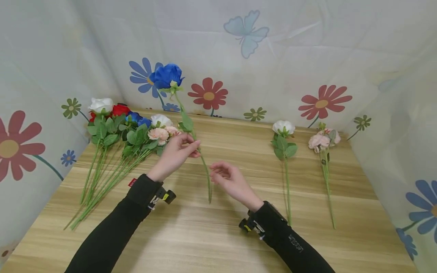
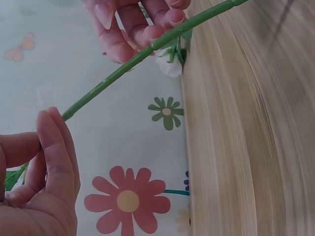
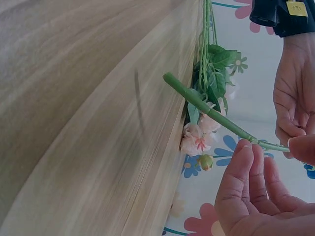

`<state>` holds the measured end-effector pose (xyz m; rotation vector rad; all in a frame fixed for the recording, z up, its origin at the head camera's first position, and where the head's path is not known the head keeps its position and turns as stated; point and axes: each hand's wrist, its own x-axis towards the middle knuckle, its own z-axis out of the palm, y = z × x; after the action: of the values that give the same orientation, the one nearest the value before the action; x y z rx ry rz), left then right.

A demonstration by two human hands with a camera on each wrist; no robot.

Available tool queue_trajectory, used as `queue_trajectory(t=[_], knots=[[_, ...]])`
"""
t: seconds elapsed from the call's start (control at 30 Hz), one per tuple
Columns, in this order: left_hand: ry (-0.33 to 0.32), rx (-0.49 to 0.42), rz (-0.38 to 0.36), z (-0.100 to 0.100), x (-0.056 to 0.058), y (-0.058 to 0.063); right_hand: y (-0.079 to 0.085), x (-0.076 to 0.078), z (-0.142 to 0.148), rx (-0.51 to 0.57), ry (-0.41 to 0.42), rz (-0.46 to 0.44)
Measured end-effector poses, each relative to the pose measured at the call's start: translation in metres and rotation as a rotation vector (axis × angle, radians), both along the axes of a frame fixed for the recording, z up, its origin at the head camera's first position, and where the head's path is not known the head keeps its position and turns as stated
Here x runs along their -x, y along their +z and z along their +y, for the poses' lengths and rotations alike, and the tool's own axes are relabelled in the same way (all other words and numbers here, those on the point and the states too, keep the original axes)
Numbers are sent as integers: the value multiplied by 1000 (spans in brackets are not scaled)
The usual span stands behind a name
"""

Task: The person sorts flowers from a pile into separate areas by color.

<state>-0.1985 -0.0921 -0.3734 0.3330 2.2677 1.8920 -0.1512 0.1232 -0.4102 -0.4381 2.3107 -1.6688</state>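
My left hand [image 1: 175, 154] pinches the green stem of a blue artificial rose [image 1: 167, 76] between thumb and fingers. The rose is held up over the table, its bloom at the top and the bare stem end [image 1: 209, 189] pointing down toward me. Close beside the lower stem is my right hand [image 1: 235, 184], its fingers loosely bent and not closed round it. In the left wrist view, the stem [image 2: 108, 81] runs from the left fingers past the right fingertips. In the right wrist view, the right fingers [image 3: 235, 177] lie near the stem, thumb apart; whether they touch it I cannot tell.
At the left of the wooden table [image 1: 211, 242] lies a bunch of several flowers: white roses [image 1: 101, 104], red roses [image 1: 120, 110], blue roses and pink carnations [image 1: 158, 135]. On the right lie a white rose [image 1: 283, 127] and pale pink flowers [image 1: 320, 141]. A printed curtain [image 1: 290, 68] encloses the table.
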Motion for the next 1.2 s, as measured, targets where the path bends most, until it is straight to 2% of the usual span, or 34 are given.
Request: queue_trajectory(t=[0.23, 0.5, 0.77, 1.0, 1.2], knots=[[-13, -39, 7, 7, 1, -6, -2, 2, -3, -87, -54, 79], [-3, -72, -30, 17, 2, -10, -5, 2, -5, -197, -67, 149], [2, -87, -33, 26, 6, -19, -8, 2, -2, -173, -13, 200], [-40, -30, -27, 29, 8, -24, -10, 0, 4, -143, 18, 195], [-89, 64, 28, 30, 8, -28, -14, -1, 7, -119, -3, 144]])
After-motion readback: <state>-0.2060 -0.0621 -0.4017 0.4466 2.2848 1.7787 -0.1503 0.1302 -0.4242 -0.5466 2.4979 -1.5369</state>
